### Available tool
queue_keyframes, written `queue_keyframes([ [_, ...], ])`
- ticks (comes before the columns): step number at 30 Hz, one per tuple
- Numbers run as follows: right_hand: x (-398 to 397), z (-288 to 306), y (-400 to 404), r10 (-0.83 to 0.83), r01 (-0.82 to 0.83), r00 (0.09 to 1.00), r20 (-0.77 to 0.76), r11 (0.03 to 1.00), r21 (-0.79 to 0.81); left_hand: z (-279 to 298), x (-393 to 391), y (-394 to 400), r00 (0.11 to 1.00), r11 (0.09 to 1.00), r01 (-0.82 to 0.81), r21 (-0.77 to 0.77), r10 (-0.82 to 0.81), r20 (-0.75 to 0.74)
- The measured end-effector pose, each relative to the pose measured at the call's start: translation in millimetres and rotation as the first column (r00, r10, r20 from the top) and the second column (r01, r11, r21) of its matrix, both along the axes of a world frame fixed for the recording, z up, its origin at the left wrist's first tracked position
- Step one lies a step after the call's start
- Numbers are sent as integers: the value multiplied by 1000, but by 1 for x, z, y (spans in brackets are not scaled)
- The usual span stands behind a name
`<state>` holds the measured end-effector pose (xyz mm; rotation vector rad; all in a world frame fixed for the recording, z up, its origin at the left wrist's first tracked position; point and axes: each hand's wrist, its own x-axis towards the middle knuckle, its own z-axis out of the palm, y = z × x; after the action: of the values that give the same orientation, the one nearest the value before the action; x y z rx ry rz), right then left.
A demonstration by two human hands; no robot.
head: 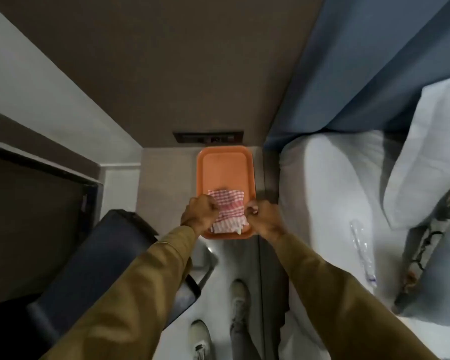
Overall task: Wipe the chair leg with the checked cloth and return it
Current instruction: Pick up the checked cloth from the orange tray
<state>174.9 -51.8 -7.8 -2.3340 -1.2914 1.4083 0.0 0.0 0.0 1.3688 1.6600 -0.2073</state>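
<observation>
Both hands — left hand (198, 213), right hand (264, 216) — grip checked cloth (229, 211) over tray (226, 165).

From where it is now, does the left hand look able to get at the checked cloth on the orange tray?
Likely yes. The left hand is already at the left edge of the checked cloth on the orange tray, apparently gripping it, with nothing between them. The right hand holds the opposite edge.

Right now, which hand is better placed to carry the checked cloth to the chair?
Probably the left hand: it grips the checked cloth on the orange tray, and the dark chair sits on its side. The right hand is bedside.
</observation>
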Motion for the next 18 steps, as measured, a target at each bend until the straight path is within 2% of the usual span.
queue_keyframes([
  [6,-9,-90,16,-183,176,979,-87,981,-76,-97,4,-1,984,982,-179,-57,177,-26],
  [10,-12,-143,29,-204,196,973,-108,977,-84,-152,4,7,971,967,-238,-91,237,-27],
  [13,-12,-177,34,-243,232,964,-105,967,-108,-180,9,13,967,963,-255,-84,256,-9],
  [18,-18,-211,38,-344,335,929,-135,938,-89,-215,12,16,910,911,-410,-45,412,44],
])
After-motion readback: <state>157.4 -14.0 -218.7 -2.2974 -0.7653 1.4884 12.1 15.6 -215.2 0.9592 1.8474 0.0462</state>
